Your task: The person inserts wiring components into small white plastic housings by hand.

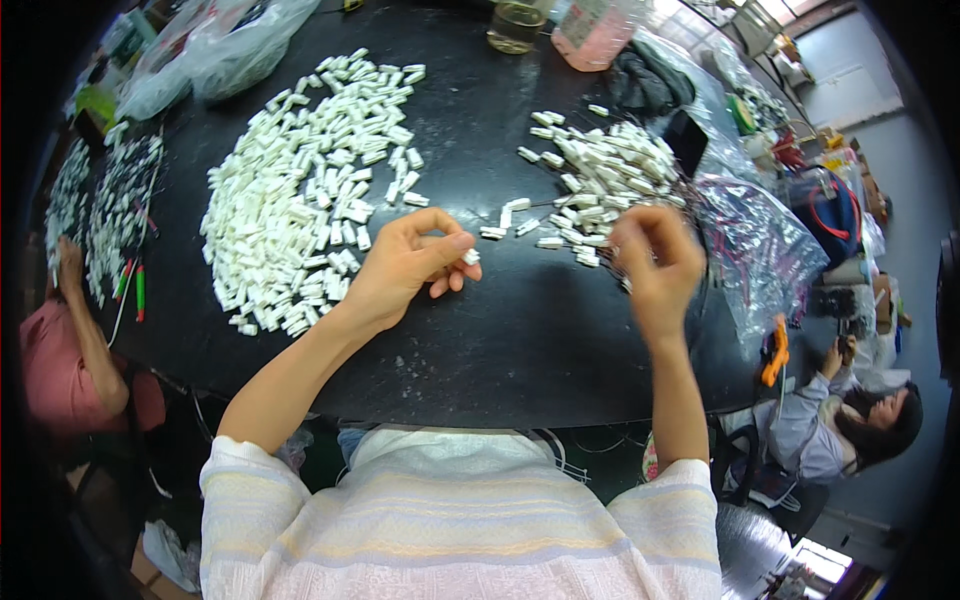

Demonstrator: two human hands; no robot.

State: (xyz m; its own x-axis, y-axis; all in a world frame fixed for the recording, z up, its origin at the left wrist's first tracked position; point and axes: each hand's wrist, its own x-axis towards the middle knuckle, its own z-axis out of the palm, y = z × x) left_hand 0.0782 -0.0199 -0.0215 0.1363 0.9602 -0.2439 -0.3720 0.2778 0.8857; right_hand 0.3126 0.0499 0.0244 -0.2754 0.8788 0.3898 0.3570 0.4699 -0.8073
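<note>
My left hand (425, 255) is closed in a pinch over the middle of the black table. A small white plastic connector housing (471, 257) shows between its thumb and fingers. To its left spreads a large heap of similar white housings (290, 200). My right hand (658, 255) hovers at the near edge of a smaller pile of white connectors (615, 165), some with dark wires. Its fingers are smeared by motion, so what they hold, if anything, cannot be made out. A few loose pieces (515, 205) lie between the two piles.
Clear plastic bags (755, 250) and an orange tool (775, 352) lie at the right edge. A glass of liquid (515, 27) and a pink container (592, 35) stand at the back. Co-workers sit at far left and right; more white parts (120, 200) lie far left.
</note>
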